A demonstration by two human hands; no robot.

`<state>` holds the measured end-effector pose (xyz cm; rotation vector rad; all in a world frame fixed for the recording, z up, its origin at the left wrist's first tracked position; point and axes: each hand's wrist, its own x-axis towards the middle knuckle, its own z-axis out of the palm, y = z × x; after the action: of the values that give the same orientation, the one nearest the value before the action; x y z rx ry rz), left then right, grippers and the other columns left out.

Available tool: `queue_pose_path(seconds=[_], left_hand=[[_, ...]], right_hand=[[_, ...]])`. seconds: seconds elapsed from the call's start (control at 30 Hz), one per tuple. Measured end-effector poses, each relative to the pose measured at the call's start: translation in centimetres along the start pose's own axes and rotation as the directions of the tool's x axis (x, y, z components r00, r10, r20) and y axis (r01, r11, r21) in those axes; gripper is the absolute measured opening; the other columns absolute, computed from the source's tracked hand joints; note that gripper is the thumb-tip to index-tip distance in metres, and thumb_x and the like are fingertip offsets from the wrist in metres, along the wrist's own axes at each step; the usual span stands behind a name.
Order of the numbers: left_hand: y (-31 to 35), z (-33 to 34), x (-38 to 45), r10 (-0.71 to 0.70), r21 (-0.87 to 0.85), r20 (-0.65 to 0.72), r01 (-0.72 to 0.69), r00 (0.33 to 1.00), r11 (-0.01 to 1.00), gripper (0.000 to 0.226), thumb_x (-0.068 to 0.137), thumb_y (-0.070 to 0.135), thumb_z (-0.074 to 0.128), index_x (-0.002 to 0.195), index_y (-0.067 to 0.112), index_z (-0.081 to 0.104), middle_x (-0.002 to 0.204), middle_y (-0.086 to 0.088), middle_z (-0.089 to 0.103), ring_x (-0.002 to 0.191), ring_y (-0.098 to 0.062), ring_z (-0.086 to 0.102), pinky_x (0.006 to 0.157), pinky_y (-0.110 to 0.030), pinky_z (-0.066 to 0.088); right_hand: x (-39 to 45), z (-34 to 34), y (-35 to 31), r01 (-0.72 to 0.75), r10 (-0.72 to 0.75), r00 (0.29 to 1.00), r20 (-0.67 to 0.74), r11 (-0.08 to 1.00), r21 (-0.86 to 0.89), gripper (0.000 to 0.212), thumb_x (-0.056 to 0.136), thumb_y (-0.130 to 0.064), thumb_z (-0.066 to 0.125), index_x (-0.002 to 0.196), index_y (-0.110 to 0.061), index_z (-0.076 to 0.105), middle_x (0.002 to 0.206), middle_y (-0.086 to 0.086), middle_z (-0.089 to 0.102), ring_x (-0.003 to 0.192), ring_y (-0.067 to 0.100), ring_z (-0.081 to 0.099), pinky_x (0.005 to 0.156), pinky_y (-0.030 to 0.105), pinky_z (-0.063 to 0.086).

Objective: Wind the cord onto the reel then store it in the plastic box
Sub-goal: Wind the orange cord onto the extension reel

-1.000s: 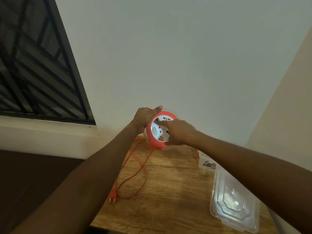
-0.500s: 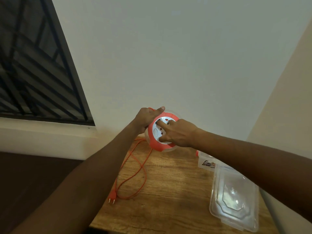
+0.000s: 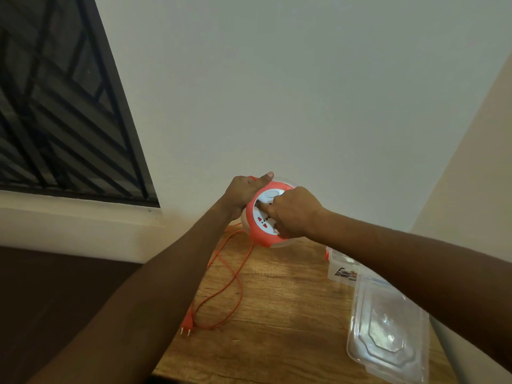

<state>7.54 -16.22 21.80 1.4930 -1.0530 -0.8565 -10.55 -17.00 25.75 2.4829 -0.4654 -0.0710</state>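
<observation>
I hold a round orange and white cord reel [image 3: 262, 217] above the far edge of the wooden table [image 3: 279, 314]. My left hand [image 3: 243, 191] grips its left rim, thumb along the top. My right hand [image 3: 292, 210] grips the white socket face, fingers curled into it. The loose orange cord [image 3: 221, 284] hangs from the reel and loops across the table to its plug [image 3: 187, 325] near the left edge. The clear plastic box [image 3: 342, 268] stands at the right, partly behind my right forearm.
A clear plastic lid [image 3: 388, 336] lies on the table's right side, in front of the box. A white wall rises just behind the table. A dark barred window [image 3: 55, 106] is at the upper left, and dark floor lies left of the table.
The reel's white face has turned under my right hand, its red socket marks now at the lower left. The loop of loose cord on the table looks slightly shorter.
</observation>
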Motion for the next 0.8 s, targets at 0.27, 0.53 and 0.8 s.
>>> queue_pose_path(seconds=[0.27,0.53,0.8], left_hand=[[0.0,0.5,0.2,0.066,0.128,-0.117,-0.051,0.991,0.991,0.060,0.092,0.053,0.071,0.094,-0.006,0.074,0.087,-0.021,0.078,0.069,-0.029,0.077,0.069,-0.035,0.062],[-0.3,0.5,0.1,0.058,0.164,-0.133,-0.036,0.989,0.986,0.068,0.089,0.055,0.073,0.097,-0.013,0.071,0.090,-0.024,0.078,0.063,-0.022,0.072,0.056,-0.022,0.057],[0.2,0.3,-0.2,0.006,0.120,-0.174,0.015,0.985,0.993,0.047,0.090,0.057,0.071,0.088,0.011,0.078,0.072,0.003,0.080,0.061,-0.016,0.077,0.053,-0.023,0.058]], right_hand=[[1.6,1.2,-2.0,-0.512,0.484,0.825,0.291,0.425,0.746,0.052,0.087,-0.039,0.059,0.134,-0.018,0.051,0.115,0.005,0.067,0.093,0.022,0.066,0.079,0.032,0.054],[0.5,0.5,-2.7,-0.528,0.406,0.738,0.539,-0.150,0.836,0.076,0.086,-0.007,0.064,0.151,-0.019,0.027,0.079,0.014,0.068,0.040,0.014,0.061,0.041,0.025,0.051],[0.6,-2.3,-4.2,-0.257,0.232,0.670,0.705,-0.819,0.514,0.064,0.092,-0.001,0.052,0.147,-0.017,0.024,0.080,0.014,0.065,0.060,0.020,0.072,0.058,0.034,0.060]])
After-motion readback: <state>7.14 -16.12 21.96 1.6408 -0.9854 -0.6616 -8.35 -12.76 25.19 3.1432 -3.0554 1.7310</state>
